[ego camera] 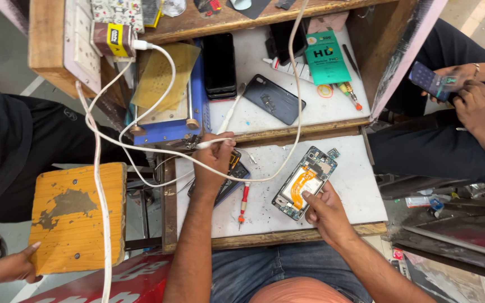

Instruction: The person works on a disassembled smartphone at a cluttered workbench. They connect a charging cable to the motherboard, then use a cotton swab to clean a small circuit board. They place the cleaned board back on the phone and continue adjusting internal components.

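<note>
A green rectangular packet (325, 57) lies on the white upper shelf (254, 115) of a wooden bench, while on the lower white top (355, 185) the right hand (324, 210) fingers an opened phone (305, 182) and the left hand (215, 160) grips a white tool (228, 118).

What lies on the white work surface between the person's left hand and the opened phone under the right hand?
In the head view, a red-handled screwdriver and a white cable lie between the left hand and the opened phone, which the right hand touches.
</note>
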### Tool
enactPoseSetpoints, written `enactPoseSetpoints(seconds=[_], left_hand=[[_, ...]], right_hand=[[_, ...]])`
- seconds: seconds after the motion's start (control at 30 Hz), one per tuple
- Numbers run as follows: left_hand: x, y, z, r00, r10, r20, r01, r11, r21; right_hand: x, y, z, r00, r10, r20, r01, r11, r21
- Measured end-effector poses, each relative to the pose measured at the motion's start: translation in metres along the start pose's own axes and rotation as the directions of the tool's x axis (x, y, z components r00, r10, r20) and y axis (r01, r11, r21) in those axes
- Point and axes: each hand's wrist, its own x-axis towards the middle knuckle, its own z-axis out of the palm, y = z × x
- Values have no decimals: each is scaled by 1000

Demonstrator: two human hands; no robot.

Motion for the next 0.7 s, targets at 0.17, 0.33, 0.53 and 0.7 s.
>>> enactPoseSetpoints(seconds=[0.17, 0.33, 0.53, 0.7], left_hand=[[4, -11, -5, 988, 144, 46, -122, 940, -319], [-3, -9, -26, 981, 192, -37, -185, 846, -501], [-3, 4, -42, 998, 56, -10, -45, 672, -739], [-2, 16, -29, 994, 86, 63, -33, 811, -584]], right_hand=[[4, 4, 1, 999, -27, 19, 28, 999, -30], [10, 7, 1, 1000, 18, 4, -18, 997, -81], [17, 12, 0, 997, 22, 80, -14, 995, -96], [22, 16, -1, 983, -3, 184, -10, 998, 68]])
